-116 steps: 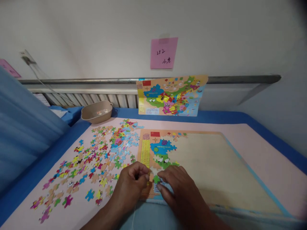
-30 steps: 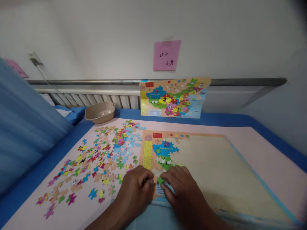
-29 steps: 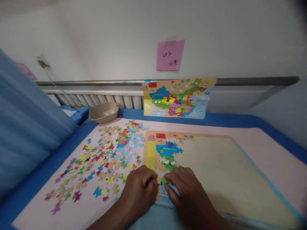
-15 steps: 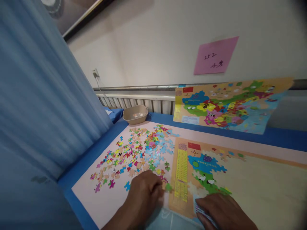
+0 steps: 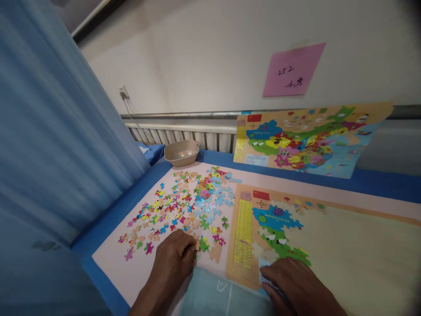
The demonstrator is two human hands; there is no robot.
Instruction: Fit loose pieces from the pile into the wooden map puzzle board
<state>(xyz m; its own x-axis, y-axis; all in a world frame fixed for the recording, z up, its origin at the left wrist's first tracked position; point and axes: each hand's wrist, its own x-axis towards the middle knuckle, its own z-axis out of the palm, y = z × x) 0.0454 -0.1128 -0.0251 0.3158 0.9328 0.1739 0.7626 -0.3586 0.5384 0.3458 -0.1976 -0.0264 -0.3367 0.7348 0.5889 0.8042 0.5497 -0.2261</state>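
Observation:
Many loose jigsaw puzzle pieces (image 5: pixel 177 206) lie spread over a pale pink sheet. My left hand (image 5: pixel 176 256) rests at their near edge, fingers closed around a puzzle piece (image 5: pixel 198 245) whose tan edge peeks out at the fingertips. A partly filled puzzle board (image 5: pixel 355 250), showing a map, lies to the right. Over its lower left part is my right hand (image 5: pixel 299 283), thumb and fingers bent together on a white-and-blue printed puzzle piece (image 5: pixel 271 280); the hand covers much of it. Joined blue map pieces (image 5: pixel 276 218) and green ones (image 5: pixel 284 245) sit on the board.
A finished map picture (image 5: pixel 296 145) leans against the wall behind the board. One beige basket (image 5: pixel 182 153) with a few pieces stands at the back. A blue curtain (image 5: pixel 66 140) hangs at left, and a light teal cloth (image 5: pixel 210 292) lies at the near edge.
My left hand has moved left, away from the board's edge, uncovering a tan piece and green pieces. My right hand keeps its place over the board's lower left. The view has shifted slightly.

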